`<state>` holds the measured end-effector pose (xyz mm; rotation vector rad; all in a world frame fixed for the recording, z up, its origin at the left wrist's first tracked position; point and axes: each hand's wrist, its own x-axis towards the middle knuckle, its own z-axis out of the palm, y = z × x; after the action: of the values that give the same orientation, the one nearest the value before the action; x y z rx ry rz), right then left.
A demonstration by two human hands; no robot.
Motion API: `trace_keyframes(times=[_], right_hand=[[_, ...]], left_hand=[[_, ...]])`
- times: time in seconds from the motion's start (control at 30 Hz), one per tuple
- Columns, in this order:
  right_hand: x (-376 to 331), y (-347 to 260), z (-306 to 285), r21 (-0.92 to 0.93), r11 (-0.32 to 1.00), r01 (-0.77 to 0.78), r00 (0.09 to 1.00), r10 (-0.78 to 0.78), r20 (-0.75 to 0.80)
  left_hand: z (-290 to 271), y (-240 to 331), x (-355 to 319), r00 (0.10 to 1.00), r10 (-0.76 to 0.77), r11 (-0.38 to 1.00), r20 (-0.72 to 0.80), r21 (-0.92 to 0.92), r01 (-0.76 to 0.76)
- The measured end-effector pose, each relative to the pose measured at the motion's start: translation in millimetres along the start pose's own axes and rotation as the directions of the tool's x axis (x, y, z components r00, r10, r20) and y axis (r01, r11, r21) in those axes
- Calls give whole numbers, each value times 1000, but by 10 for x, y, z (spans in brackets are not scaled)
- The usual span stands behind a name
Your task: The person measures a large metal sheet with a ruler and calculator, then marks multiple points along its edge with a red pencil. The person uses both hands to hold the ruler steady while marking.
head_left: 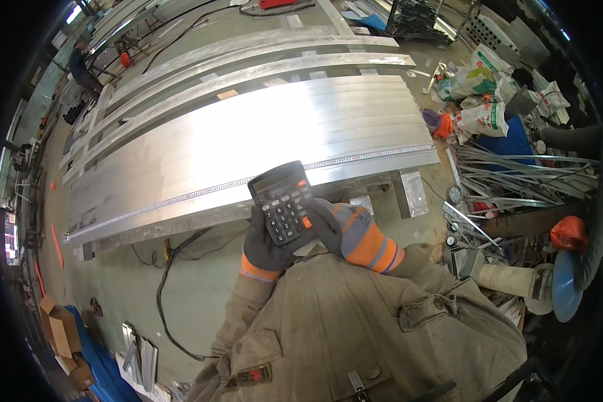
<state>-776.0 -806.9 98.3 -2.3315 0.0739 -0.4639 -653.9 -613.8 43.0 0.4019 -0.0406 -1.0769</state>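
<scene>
Left hand cradles dark grey-keyed calculator.

Both hands gloved: left hand in dark grey knit with an orange cuff band, right hand in grey with orange-and-grey striped cuff; olive-khaki work jacket, flap pockets, snap buttons, small red chest patch.

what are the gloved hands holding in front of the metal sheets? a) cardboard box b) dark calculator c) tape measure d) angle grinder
b, the left hand cradles a dark calculator from below while the right hand rests its thumb at the keypad's edge, with the long metal sheets lying beyond it.
</scene>
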Motion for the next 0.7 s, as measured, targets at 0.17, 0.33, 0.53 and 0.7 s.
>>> trace_keyframes(times=[0.17, 0.33, 0.53, 0.7], right_hand=[[373, -210, 304, 81, 996, -32, 999, 32, 2], [680, -455, 618, 65, 998, -26, 996, 20, 90], [987, -611, 1072, 66, 993, -100, 992, 94, 90], [1049, -480, 1249, 31, 965, -261, 963, 263, -64]], left_hand=[[-175, 499, 87, 997, -18, 1000, 80, -22, 19], [-450, 917, 21, 987, 113, 743, 118, 649, -163], [-577, 1551, -23, 996, -69, 997, 54, 46, 66], [-566, 1923, -23, 995, -10, 991, 97, 132, -3]])
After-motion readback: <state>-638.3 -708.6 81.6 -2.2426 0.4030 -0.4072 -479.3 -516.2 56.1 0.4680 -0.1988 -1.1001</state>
